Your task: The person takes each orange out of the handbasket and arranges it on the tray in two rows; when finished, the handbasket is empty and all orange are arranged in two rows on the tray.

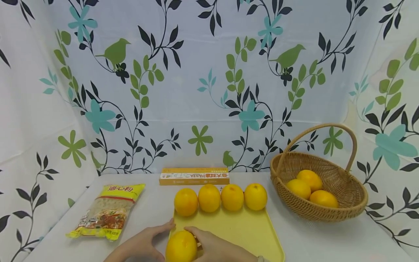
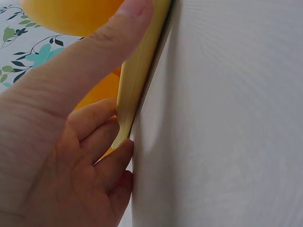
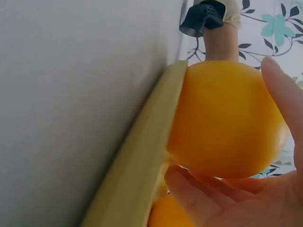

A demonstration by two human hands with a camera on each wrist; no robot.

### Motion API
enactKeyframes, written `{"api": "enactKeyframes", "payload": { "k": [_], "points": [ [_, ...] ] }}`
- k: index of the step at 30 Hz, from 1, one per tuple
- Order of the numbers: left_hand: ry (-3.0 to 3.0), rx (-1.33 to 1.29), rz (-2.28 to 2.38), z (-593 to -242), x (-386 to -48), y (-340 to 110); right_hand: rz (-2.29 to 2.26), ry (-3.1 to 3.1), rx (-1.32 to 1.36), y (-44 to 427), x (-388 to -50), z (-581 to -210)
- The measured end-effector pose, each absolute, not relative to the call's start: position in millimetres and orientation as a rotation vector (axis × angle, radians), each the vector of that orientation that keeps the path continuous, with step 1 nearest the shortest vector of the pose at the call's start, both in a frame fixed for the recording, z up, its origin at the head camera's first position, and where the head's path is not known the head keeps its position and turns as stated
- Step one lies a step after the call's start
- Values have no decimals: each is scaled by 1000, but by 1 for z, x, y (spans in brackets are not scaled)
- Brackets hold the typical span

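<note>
In the head view my right hand [image 1: 217, 245] grips an orange [image 1: 181, 247] over the near left corner of a yellow tray [image 1: 235, 225]. The right wrist view shows its thumb and fingers around the orange [image 3: 227, 118], close against the tray rim [image 3: 142, 165]. My left hand [image 1: 144, 242] lies along the tray's left side. Its fingertips touch the tray's edge [image 2: 130, 80] in the left wrist view, and the thumb reaches across the rim near the held orange [image 2: 71, 14]. Several oranges [image 1: 209, 198] line the tray's far edge.
A wicker basket [image 1: 353, 189] with three oranges [image 1: 309, 180] stands at the right. A macaroni bag [image 1: 109, 211] lies at the left. Behind the tray lies a pasta box [image 1: 194, 176]. Patterned cloth [image 1: 203, 109] hangs behind the white table [image 1: 144, 214].
</note>
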State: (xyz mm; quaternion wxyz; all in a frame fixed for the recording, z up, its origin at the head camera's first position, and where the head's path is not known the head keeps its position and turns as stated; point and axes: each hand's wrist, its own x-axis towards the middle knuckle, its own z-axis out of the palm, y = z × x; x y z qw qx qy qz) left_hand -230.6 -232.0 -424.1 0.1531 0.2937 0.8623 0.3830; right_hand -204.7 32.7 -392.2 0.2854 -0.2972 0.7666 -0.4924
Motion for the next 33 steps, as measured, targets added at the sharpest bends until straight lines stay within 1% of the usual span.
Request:
{"api": "enactKeyframes", "payload": {
  "k": [2, 9, 13, 18, 23, 29, 33],
  "points": [
    [2469, 828, 1109, -423, -230, -231, -1296, 2087, -783, 34, -205, -389],
    [2488, 787, 1104, -421, -228, -230, -1284, 2226, -1073, 42, -214, -375],
    [2491, 781, 1108, -421, -228, -229, -1330, 2262, -1126, 56, -218, -362],
    [2489, 791, 1102, -422, -229, -228, -1366, 2322, -1127, 78, -220, -346],
    [2439, 661, 1168, -420, -230, -227, -1410, 2382, -1155, 96, -223, -333],
    [2365, 500, 1260, -422, -226, -224, -1437, 2421, -1104, 112, -224, -335],
    [2376, 489, 1255, -420, -226, -223, -1431, 2495, -1043, 131, -225, -333]
  ]
}}
